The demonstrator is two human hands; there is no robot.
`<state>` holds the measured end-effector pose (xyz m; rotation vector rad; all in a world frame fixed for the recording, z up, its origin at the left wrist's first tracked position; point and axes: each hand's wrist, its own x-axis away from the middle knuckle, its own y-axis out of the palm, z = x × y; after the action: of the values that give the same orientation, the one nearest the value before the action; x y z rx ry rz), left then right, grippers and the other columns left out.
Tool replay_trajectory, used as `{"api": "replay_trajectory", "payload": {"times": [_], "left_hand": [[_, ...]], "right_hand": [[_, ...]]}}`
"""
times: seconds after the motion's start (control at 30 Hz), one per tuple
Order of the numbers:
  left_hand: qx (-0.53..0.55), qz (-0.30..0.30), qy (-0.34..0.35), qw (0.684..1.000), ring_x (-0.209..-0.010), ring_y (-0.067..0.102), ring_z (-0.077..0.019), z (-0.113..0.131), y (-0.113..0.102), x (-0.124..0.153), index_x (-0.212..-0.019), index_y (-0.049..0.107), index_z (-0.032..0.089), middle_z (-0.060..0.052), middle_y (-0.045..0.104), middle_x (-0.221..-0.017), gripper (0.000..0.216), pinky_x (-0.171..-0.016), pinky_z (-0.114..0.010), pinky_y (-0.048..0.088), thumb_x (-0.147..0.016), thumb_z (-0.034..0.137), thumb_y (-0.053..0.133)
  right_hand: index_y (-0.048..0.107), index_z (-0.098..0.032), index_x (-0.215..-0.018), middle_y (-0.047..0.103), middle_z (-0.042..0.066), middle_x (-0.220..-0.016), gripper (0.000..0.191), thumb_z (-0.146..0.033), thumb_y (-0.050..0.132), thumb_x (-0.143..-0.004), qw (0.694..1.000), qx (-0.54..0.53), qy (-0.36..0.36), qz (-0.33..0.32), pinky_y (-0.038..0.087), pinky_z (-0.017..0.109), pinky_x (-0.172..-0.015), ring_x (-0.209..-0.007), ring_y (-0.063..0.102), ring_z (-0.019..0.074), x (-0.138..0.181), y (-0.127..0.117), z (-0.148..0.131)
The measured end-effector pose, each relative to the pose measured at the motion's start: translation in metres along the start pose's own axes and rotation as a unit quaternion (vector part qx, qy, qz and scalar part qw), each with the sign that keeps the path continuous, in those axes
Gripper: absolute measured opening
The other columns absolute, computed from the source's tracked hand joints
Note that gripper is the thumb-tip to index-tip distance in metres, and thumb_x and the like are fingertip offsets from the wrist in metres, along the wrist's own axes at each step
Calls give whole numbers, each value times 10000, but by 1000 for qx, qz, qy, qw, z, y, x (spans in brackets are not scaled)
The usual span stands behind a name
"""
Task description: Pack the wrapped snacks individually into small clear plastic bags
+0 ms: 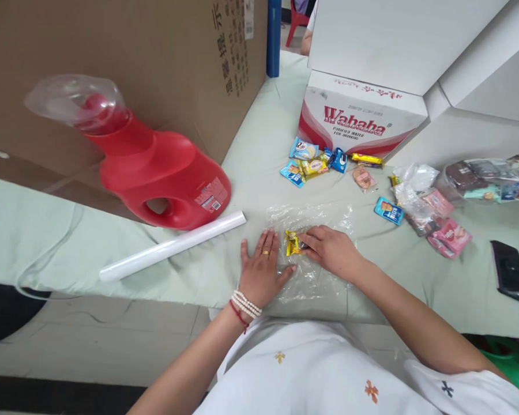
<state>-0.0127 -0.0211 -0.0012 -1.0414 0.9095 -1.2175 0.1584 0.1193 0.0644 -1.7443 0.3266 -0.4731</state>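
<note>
A clear plastic bag (324,218) lies flat on the pale green table cover (251,167) in front of me. My left hand (262,271) rests flat on the bag's left edge with fingers spread, a ring on one finger and bead bracelets at the wrist. My right hand (331,249) lies on the bag, its fingers pinched on a small yellow snack packet (292,242). Loose snack packets (313,162) lie in a cluster farther back, near the Wahaha box.
A big red detergent jug (164,173) lies on its side at left, a white roll (173,245) in front of it. A Wahaha carton (357,121) stands behind. Pink and blue snack packets (441,225), a clear bag of goods (484,178) and a black phone (510,271) lie at right.
</note>
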Motion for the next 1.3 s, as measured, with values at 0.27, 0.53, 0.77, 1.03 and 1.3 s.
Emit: {"api": "replay_trajectory", "payload": {"times": [0.27,0.53,0.77,1.03,1.3], "left_hand": [[-12,4,-7,1000,-1538,346,-370,-7,-3,3,-1620,319,131,-195,326,-1666,779,-1255,-681,97,-986,549,488],[-1,83,13,996,-1546,319,-396,-19,-7,14,-1566,445,214,-179,307,-1686,632,-1226,-643,236,-984,433,562],[48,130,221,965,-1457,489,-244,-43,-7,27,-1415,580,407,1,689,-1401,636,-1292,-570,115,-910,25,514],[167,-112,295,934,-1537,339,-342,-76,-38,17,-1456,510,206,-144,451,-1614,723,-1268,-634,177,-740,172,599],[224,-21,234,946,-1227,619,-259,-54,-18,7,-972,712,236,-84,749,-1146,191,-1091,-457,426,-994,317,540]], "right_hand": [[533,-200,-1467,614,149,-1397,513,-374,630,-995,999,36,-11,-30,552,358,-860,-1128,666,281,-10,13,-1],[536,-206,-1433,543,170,-1480,508,-490,569,-1013,994,-68,-29,76,562,396,-853,-1090,675,276,32,4,15],[631,-227,-1232,605,139,-1365,296,-344,679,-965,985,-144,-39,81,506,485,-1012,-1240,539,308,123,38,36],[679,-246,-1017,642,106,-1251,114,-281,571,-1018,951,-281,10,131,513,397,-962,-1135,614,231,104,25,44],[663,-198,-913,602,-5,-730,377,-557,562,-970,902,-411,130,30,375,250,-572,-616,482,128,51,1,76]]}}
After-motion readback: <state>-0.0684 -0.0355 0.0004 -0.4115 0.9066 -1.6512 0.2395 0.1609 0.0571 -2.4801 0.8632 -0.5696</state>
